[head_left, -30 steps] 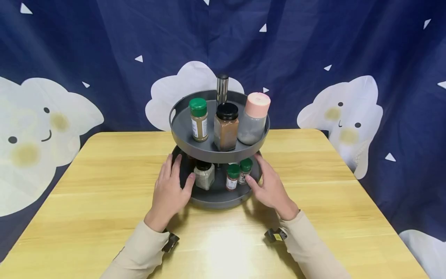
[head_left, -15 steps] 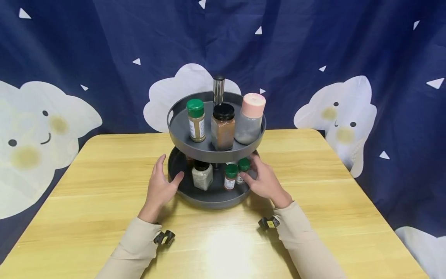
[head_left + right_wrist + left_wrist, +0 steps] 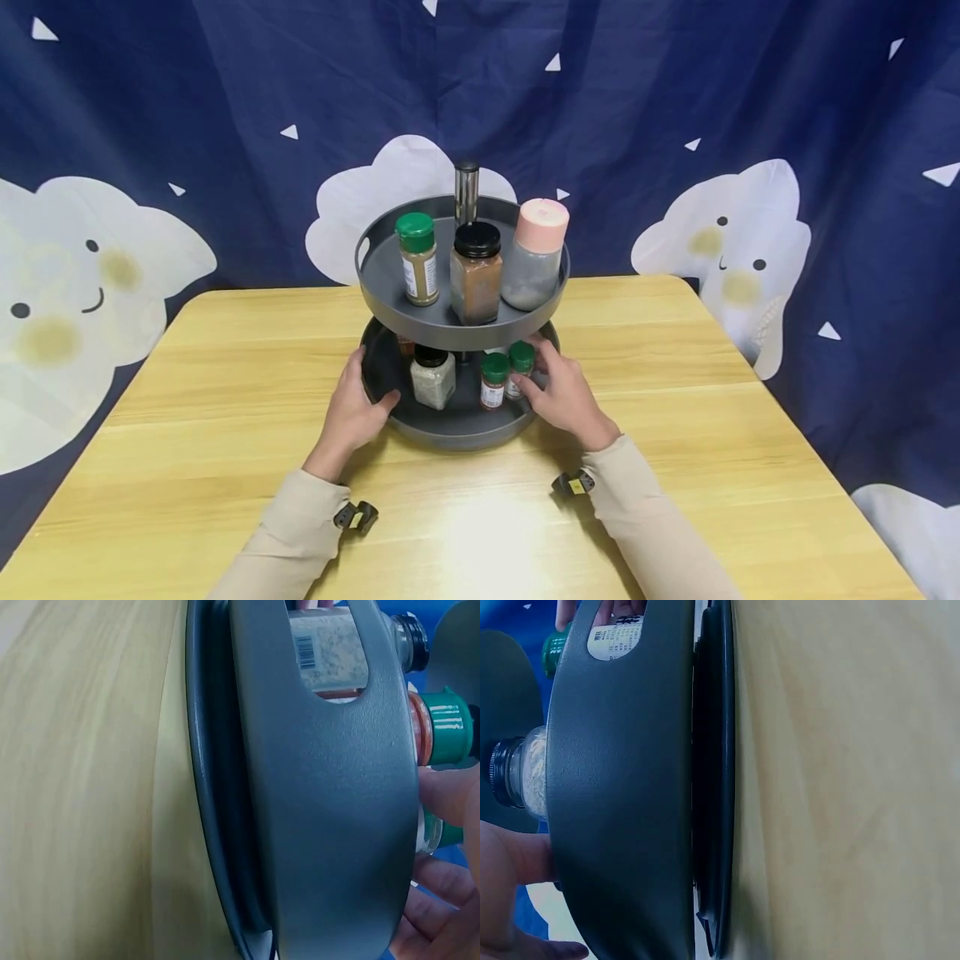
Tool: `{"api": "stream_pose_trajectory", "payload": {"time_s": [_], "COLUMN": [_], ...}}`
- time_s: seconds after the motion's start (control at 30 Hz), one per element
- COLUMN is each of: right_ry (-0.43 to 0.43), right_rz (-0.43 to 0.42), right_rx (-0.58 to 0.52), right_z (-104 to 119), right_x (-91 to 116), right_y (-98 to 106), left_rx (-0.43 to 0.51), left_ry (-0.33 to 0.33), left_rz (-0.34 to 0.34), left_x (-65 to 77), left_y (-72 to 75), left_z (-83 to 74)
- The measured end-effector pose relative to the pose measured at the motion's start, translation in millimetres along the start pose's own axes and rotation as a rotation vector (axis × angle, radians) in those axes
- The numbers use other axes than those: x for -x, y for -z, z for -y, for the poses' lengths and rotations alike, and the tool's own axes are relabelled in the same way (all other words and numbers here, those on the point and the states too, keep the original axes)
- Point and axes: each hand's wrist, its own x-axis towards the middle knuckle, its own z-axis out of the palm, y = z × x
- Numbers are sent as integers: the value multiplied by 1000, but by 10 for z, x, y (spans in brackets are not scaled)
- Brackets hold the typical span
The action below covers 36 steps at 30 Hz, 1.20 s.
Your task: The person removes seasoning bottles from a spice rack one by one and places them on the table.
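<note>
A dark grey two-tier round spice rack (image 3: 457,435) stands on the table. My right hand (image 3: 566,397) reaches into its lower tier, thumb and fingers pinching the rear small green-capped spice jar (image 3: 521,357). In the right wrist view, the thumb and curled fingers lie on either side of this jar, partly hidden by the tray wall. Another green-capped spice jar (image 3: 492,382) stands just left of it. My left hand (image 3: 352,417) rests at the lower tray's left rim with relaxed, spread fingers, the thumb over the edge. Near that thumb is a square black-lidded jar (image 3: 432,379) of pale contents.
On the upper tier stand a green-capped spice bottle (image 3: 418,260), a black-lidded jar of brown powder (image 3: 476,275) and a pink-capped bottle (image 3: 534,254). A metal post (image 3: 466,196) rises behind them. The wooden table (image 3: 225,433) meets a blue cloud-patterned curtain (image 3: 585,125).
My left hand lifted slightly off the lower tray's rim, then came back to it. My right hand moved inward from the rim, its fingers closing around the rear green-capped jar.
</note>
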Motion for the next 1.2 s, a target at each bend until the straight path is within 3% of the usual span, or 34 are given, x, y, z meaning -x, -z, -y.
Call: {"api": "stream_pose_trajectory", "payload": {"time_s": [0.73, 0.97, 1.2], "right_ry": [-34, -8, -36], "right_rz": [-47, -47, -46], "right_rx": [-44, -19, -8], "right_z": [122, 119, 163], "right_x": [194, 144, 82], "right_y": [122, 166, 251], "left_rx": [-28, -39, -57], "left_ry": [-27, -25, -25], "left_rz": [28, 33, 27], "left_x": [-2, -16, -15], "left_y": [-111, -97, -50], "left_z": [27, 43, 39]}}
